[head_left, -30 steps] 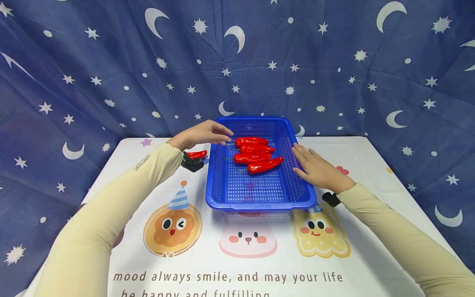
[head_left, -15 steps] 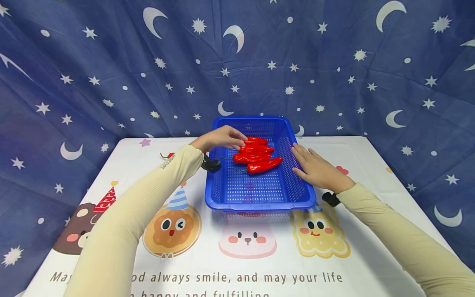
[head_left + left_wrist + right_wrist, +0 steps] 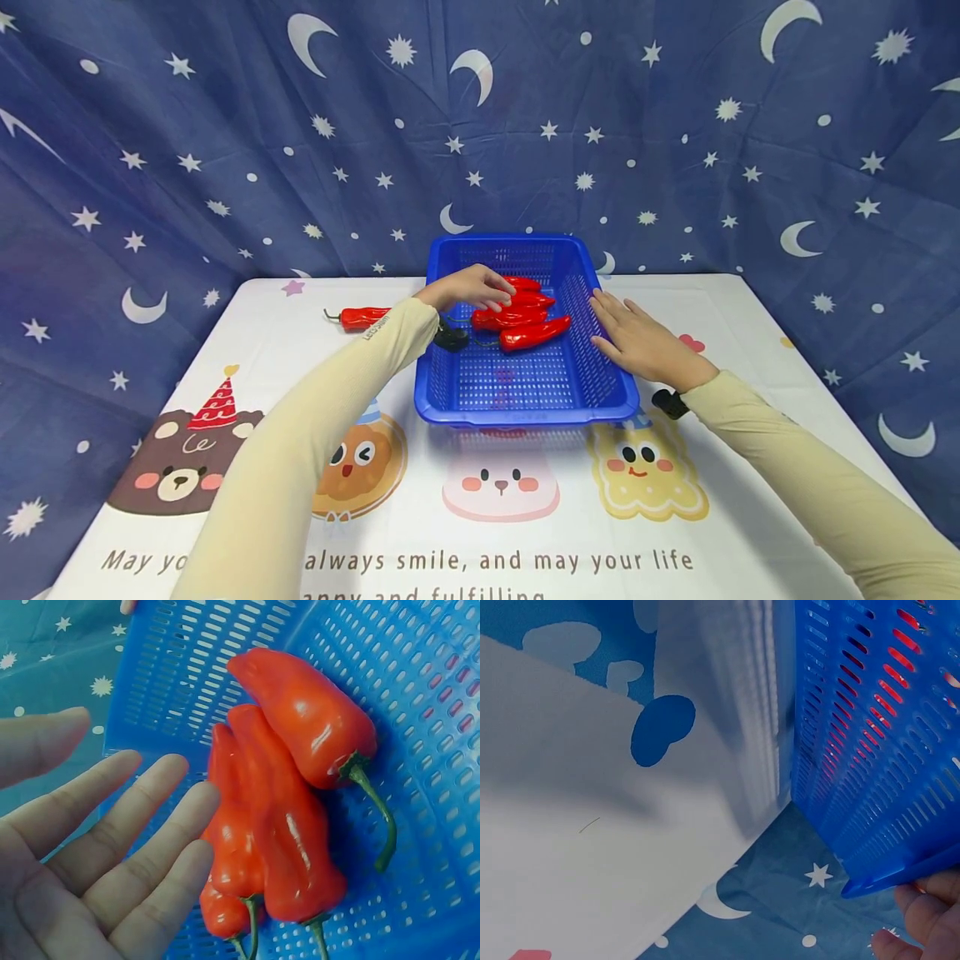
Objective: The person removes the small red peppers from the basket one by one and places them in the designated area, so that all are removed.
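A blue perforated basket (image 3: 525, 415) stands on the table in the head view. Several red peppers (image 3: 536, 334) with green stems lie side by side inside it. Over the left ends of the farther peppers hovers my left hand (image 3: 478, 288), partly covering them. In the left wrist view its fingers (image 3: 124, 817) are spread and fairly straight, with nothing held, beside the peppers (image 3: 289, 847). My right hand (image 3: 651, 343) rests with extended fingers on the basket's right rim. Another red pepper (image 3: 362, 317) lies on the table left of the basket, its tip hidden by my left sleeve.
A white tablecloth (image 3: 750, 333) with cartoon prints and lettering covers the table. Behind it hangs a dark blue curtain (image 3: 525, 108) with moons and stars. Dark wrist cameras (image 3: 452, 336) sit beneath both wrists.
My left hand has moved right and slightly nearer, from the basket's left rim to over the peppers. The pepper on the table is less covered by my arm. My right hand has stayed put.
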The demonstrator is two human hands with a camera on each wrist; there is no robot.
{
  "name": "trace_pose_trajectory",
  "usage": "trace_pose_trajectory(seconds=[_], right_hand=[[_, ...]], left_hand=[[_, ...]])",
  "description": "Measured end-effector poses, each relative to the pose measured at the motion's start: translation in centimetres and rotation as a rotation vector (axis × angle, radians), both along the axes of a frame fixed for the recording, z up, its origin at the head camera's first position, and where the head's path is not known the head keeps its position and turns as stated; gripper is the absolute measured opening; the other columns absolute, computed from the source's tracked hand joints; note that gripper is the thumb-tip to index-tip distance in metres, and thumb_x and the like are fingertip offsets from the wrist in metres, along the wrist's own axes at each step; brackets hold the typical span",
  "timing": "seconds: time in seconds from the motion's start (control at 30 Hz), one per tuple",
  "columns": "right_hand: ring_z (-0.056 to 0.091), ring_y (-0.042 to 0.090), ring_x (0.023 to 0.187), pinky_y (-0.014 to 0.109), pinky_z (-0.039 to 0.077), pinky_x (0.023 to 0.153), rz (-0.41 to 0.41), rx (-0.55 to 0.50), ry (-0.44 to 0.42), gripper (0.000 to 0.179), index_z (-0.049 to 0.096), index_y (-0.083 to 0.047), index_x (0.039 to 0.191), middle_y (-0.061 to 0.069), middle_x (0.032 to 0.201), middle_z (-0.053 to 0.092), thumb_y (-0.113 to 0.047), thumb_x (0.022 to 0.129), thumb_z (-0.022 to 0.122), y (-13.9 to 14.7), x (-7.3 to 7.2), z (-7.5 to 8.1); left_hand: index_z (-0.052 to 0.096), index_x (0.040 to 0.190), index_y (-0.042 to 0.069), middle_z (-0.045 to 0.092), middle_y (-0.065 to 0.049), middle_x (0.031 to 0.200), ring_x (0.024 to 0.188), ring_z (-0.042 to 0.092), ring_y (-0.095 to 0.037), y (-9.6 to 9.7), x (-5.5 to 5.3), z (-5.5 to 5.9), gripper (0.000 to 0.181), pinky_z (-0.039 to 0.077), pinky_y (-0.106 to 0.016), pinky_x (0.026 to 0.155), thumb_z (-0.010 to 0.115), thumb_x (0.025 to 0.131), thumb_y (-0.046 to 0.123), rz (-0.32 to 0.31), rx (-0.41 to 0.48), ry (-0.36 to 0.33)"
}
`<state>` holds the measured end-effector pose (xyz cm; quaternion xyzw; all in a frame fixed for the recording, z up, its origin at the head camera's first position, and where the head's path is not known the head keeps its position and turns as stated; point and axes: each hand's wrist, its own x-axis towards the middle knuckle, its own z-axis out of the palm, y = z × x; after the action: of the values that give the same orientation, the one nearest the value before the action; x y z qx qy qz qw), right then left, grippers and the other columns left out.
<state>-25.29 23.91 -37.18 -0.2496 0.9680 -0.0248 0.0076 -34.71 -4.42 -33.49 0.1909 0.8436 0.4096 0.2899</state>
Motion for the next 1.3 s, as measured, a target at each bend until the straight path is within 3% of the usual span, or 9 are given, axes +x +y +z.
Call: trace_pose_trajectory(seconds=[0.73,1.13,1.23,1.3], right_hand=[[0.014,0.038,0.144,0.055,0.013,0.116,-0.004,-0.011,-0.015,0.066,0.016,0.005,0.147,0.022,0.156,0.012,-0.032,0.098,0.040,-0.1,0.2,0.1],[0.014,0.039,0.144,0.056,0.013,0.116,-0.012,-0.006,-0.019,0.067,0.016,0.005,0.147,0.023,0.156,0.012,-0.031,0.098,0.042,-0.2,0.3,0.3],[0.014,0.039,0.144,0.056,0.013,0.116,-0.017,-0.005,-0.022,0.067,0.016,0.005,0.147,0.023,0.156,0.012,-0.031,0.098,0.042,-0.2,0.3,0.3],[0.014,0.039,0.144,0.056,0.013,0.116,-0.017,-0.007,-0.022,0.067,0.016,0.005,0.147,0.023,0.156,0.013,-0.031,0.098,0.042,-0.2,0.3,0.3]], left_hand=[[0.054,0.130,0.002,0.062,-0.016,0.124,0.110,0.062,-0.028,2.4,-0.5,-2.6,0.037,0.049,-0.033,0.096,0.054,0.095,0.014,0.033,-0.016,-0.051],[0.055,0.128,0.000,0.062,-0.017,0.123,0.109,0.062,-0.030,2.7,-0.7,-3.1,0.035,0.050,-0.034,0.096,0.053,0.095,0.012,0.028,-0.018,-0.059],[0.060,0.122,0.003,0.067,-0.013,0.115,0.099,0.067,-0.024,2.7,-1.4,-3.8,0.031,0.053,-0.030,0.089,0.057,0.093,0.014,0.002,-0.032,-0.046],[0.065,0.115,0.007,0.070,-0.009,0.106,0.090,0.069,-0.019,2.7,-2.6,-5.1,0.028,0.055,-0.026,0.081,0.063,0.090,0.018,-0.034,-0.006,-0.052]])
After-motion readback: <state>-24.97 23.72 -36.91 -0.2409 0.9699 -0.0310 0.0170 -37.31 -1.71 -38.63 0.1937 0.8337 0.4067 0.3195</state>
